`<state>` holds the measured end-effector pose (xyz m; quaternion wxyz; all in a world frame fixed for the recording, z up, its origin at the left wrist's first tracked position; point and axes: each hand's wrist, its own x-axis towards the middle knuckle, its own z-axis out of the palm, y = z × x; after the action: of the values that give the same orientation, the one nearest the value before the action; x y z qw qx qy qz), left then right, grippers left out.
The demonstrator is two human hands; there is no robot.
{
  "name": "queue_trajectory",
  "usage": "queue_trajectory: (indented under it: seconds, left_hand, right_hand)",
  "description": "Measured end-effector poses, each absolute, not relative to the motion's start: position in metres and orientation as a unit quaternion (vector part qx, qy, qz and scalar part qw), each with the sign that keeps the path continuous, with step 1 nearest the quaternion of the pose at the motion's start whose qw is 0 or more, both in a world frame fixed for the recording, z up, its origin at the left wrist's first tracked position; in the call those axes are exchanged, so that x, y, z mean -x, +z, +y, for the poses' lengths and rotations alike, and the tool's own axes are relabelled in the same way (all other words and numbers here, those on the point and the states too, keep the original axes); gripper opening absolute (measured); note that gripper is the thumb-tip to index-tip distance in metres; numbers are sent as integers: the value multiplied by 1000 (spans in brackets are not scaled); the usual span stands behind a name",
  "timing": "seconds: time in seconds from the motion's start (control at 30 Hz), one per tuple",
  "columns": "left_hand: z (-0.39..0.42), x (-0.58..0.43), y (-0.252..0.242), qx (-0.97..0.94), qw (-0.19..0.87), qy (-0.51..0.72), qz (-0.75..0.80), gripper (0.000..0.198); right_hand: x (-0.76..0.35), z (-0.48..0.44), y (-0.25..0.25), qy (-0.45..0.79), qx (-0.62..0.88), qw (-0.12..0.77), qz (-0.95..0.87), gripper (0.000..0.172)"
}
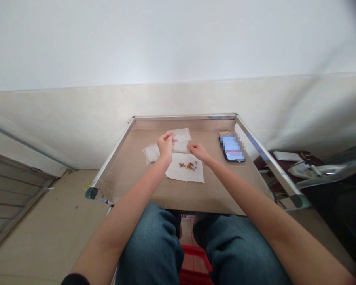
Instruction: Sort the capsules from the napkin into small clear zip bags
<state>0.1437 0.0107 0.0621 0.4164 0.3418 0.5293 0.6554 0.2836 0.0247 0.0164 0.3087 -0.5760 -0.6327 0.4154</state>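
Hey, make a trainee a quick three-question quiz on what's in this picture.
1. True or false: the phone lies to the right of the white paper.
2. What do the small coloured pieces lie on? A) the phone B) the white paper C) the floor
3. Which of the person's hands is nearer the phone?

Key: 1. True. 2. B. 3. The right hand.

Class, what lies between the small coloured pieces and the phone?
Between the pieces and phone, the head view shows the right wrist, paper's edge and brown tabletop.
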Motion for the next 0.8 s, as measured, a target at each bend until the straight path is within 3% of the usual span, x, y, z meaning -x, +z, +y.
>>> queue_trajectory:
  seconds: [0.13,0.3,0.8]
  left_hand:
    - [11,-145,63,-342,408,667,522,21]
    - [11,-145,62,-341,403,669,524,20]
    - [10,-149,62,-339,407,666,524,19]
  right_hand:
    - [-271,24,4,218,577,172,-768,33]
    - [-266,19,3,137,549,64,-822,29]
    - [-263,10,6,66,498,9,-865,34]
